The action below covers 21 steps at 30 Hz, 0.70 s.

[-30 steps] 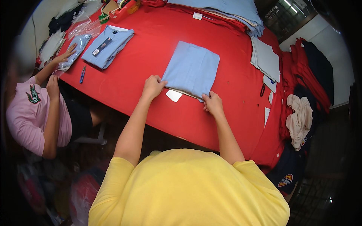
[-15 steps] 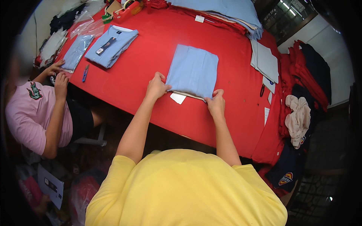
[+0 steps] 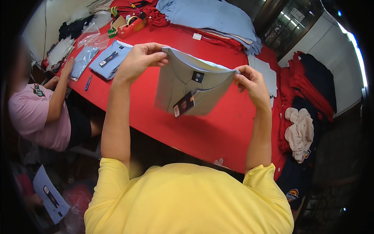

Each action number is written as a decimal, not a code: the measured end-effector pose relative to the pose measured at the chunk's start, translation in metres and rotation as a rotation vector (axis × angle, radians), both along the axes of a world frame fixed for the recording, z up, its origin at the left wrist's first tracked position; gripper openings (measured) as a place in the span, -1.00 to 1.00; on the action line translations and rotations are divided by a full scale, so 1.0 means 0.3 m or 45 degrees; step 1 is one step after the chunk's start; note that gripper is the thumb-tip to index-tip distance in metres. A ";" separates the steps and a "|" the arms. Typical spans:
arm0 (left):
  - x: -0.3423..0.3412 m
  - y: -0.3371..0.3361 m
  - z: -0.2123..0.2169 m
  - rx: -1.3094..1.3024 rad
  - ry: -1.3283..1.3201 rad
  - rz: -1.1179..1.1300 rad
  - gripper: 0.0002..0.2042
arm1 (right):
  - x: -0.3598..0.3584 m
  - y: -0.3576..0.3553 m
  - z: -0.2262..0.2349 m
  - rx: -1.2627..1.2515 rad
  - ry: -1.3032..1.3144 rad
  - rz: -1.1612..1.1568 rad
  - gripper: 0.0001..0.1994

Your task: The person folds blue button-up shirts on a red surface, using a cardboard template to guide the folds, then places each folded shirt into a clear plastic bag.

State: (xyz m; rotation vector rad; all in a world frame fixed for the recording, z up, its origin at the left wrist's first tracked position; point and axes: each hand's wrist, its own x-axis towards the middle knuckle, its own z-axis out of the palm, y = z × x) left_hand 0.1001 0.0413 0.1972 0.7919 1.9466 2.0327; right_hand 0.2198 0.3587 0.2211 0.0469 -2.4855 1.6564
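I hold a folded light blue shirt (image 3: 177, 84) up in the air above the red table (image 3: 218, 128), collar side toward me. My left hand (image 3: 140, 58) pinches its upper left corner and my right hand (image 3: 249, 84) pinches the upper right corner. A small dark label sits at the neck and a dark hang tag (image 3: 184, 104) dangles from the collar.
A co-worker in a pink shirt (image 3: 37, 117) sits at the table's left end, a hand on a bagged blue shirt (image 3: 82, 60). Another folded blue shirt (image 3: 109, 58) lies beside it. A stack of blue garments (image 3: 210, 15) lies at the back; red, dark and cream clothes (image 3: 304, 117) hang at the right.
The folded shirt lay flat on the table with my hands at its near edge. Both hands have lifted it and turned it, so the collar and tag face me.
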 end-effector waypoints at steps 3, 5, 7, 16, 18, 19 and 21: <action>-0.044 0.050 -0.049 -0.215 -0.031 0.106 -0.81 | -0.059 0.065 -0.071 0.120 -0.053 0.047 -0.89; -0.101 0.097 -0.194 -0.402 0.027 0.170 -0.81 | -0.129 0.128 -0.235 0.076 -0.123 0.033 -0.91; -0.181 0.182 -0.394 -0.268 -0.014 0.213 -0.84 | -0.217 0.203 -0.450 -0.092 -0.207 -0.004 -0.91; -0.388 0.297 -0.671 -0.561 -0.154 0.068 -0.77 | -0.360 0.238 -0.738 0.053 -0.323 -0.198 -0.86; -0.417 0.279 -0.679 -0.586 -0.189 0.015 -0.78 | -0.369 0.222 -0.719 -0.087 -0.391 -0.191 -0.86; -0.441 0.277 -0.689 -0.620 -0.114 -0.037 -0.78 | -0.377 0.224 -0.715 -0.052 -0.393 -0.181 -0.86; -0.499 0.263 -0.712 -0.689 0.039 -0.093 -0.77 | -0.414 0.244 -0.708 0.023 -0.380 -0.112 -0.86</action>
